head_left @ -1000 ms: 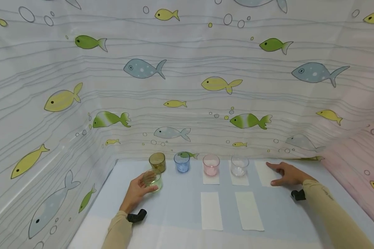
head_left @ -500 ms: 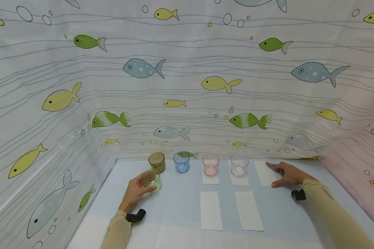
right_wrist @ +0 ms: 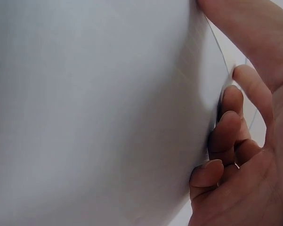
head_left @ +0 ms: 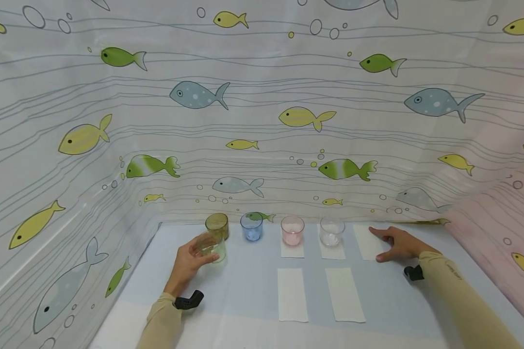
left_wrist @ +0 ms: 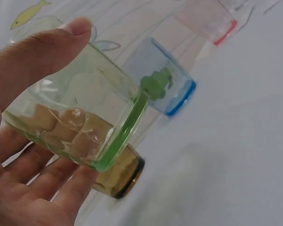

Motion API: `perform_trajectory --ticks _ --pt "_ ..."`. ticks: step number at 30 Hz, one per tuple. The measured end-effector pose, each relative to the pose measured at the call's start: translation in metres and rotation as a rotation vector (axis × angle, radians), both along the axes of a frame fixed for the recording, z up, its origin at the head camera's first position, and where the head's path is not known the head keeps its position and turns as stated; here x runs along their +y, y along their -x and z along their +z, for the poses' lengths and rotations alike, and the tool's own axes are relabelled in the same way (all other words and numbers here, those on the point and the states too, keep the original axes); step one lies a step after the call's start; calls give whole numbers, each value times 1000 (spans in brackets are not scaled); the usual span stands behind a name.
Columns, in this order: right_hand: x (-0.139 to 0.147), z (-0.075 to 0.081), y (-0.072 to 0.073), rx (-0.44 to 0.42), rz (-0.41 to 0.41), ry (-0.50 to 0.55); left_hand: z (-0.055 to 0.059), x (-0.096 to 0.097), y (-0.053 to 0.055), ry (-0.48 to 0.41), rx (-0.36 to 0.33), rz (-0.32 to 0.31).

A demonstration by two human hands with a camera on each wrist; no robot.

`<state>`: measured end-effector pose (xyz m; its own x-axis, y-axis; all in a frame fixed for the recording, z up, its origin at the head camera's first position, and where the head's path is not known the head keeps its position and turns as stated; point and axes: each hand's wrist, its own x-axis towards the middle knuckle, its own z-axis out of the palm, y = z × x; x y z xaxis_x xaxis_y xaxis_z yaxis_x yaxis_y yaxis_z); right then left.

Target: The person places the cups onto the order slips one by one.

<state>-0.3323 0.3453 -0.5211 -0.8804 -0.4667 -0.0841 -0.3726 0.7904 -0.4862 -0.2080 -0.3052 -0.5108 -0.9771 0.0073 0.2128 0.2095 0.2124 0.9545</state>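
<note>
My left hand [head_left: 188, 261] holds a clear green glass tumbler [head_left: 213, 249] between thumb and fingers. In the left wrist view the green tumbler [left_wrist: 80, 99] is tilted, its thick base off the table, with a soft shadow below. Just behind it stands an amber glass [head_left: 217, 226], partly covered by it in the left wrist view. At the right, my right hand [head_left: 399, 244] rests its index fingertip and thumb on the edges of a white paper strip [head_left: 364, 242]. In the right wrist view its other fingers [right_wrist: 224, 132] curl loosely against the table surface.
To the right of the amber glass stands a blue glass [head_left: 251, 227]. A pink glass [head_left: 292, 231] and a colourless glass [head_left: 332, 232] stand on white strips at the back. Two more strips [head_left: 292, 294] lie nearer the front. A fish-patterned curtain [head_left: 262, 97] walls the table.
My left hand has raised the green tumbler slightly off the table. The right hand stays at its paper strip. The whole head view has shifted a little.
</note>
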Motion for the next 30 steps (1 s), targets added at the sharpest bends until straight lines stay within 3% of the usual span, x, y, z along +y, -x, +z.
perform_trajectory --ticks 5,15,30 --pt "0 3 0 -3 -7 6 20 15 -2 11 52 -9" --pt "0 -1 0 -15 -15 10 45 55 2 22 178 -142" --pt "-2 0 -1 -14 -34 2 77 124 34 -77 241 -265"
